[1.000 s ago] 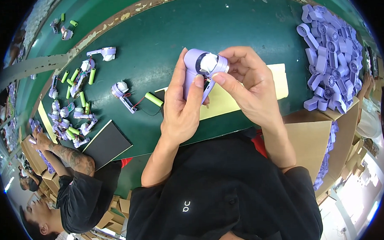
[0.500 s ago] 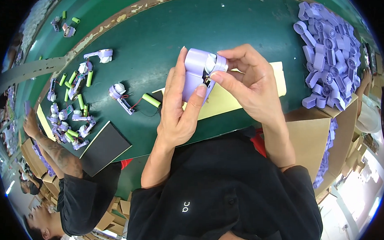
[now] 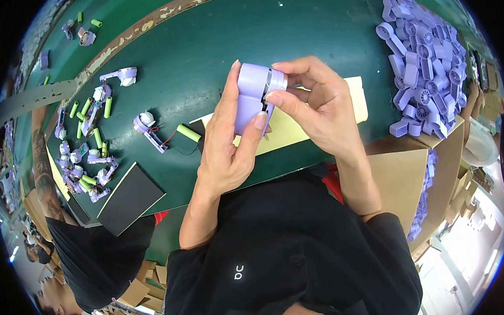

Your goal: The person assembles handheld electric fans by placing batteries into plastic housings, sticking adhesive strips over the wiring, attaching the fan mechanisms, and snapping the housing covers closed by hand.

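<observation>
My left hand (image 3: 227, 141) is wrapped round a lilac plastic fan housing (image 3: 251, 80), its thumb pressing on the lower part. The housing has a round barrel on top and a boxy handle part below. At its right end sits a matching lilac fan insert (image 3: 279, 80), partly inside, with a narrow dark gap along the seam. My right hand (image 3: 316, 99) pinches this insert between thumb and fingers. Left of my hands lies another fan insert (image 3: 145, 121) with a white-wrapped head, wired to a green battery cell (image 3: 189, 133).
A heap of lilac housings (image 3: 426, 68) covers the table's right side, above an open cardboard box (image 3: 397, 172). Yellow paper (image 3: 295, 131) lies under my hands. Several wired inserts and green cells (image 3: 88, 146) lie at left, beside a black pad (image 3: 132, 198) and a co-worker's arm (image 3: 44, 170).
The insert has gone deeper into the housing: its white part is now hidden and the gap is narrower. The co-worker's arm at left has reached farther away.
</observation>
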Motion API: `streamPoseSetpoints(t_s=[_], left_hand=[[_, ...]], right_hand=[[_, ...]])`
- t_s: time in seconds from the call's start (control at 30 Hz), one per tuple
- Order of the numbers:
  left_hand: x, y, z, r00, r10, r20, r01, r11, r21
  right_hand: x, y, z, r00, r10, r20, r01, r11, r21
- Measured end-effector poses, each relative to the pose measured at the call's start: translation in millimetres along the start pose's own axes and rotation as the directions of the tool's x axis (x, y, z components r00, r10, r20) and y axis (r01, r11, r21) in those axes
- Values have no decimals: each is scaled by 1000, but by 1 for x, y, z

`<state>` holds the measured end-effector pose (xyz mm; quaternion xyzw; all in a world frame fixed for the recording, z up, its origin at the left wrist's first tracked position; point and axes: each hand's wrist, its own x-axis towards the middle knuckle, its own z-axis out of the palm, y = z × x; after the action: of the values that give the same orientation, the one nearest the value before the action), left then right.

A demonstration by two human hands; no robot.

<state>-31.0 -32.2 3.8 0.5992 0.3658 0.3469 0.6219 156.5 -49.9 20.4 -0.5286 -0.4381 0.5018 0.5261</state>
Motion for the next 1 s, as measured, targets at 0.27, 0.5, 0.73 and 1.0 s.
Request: streamPoseSetpoints(t_s=[0.27,0.5,0.73,1.0], left_hand=[[-5,0,6,998,-58,30,56,996,67],[-5,3,7,990,-110,91,129,961,-244],[-10,11,16,957,-183,226,266,867,-422],[-12,10,11,928,-267,260,359,830,-428]], right_hand=[[-5,3,0,999,39,10,-37,991,-128],[-5,-2,0,996,-24,-81,13,992,-125],[22,9,8,923,-380,-56,376,924,-68],[20,3,6,950,-294,-105,290,955,-54]])
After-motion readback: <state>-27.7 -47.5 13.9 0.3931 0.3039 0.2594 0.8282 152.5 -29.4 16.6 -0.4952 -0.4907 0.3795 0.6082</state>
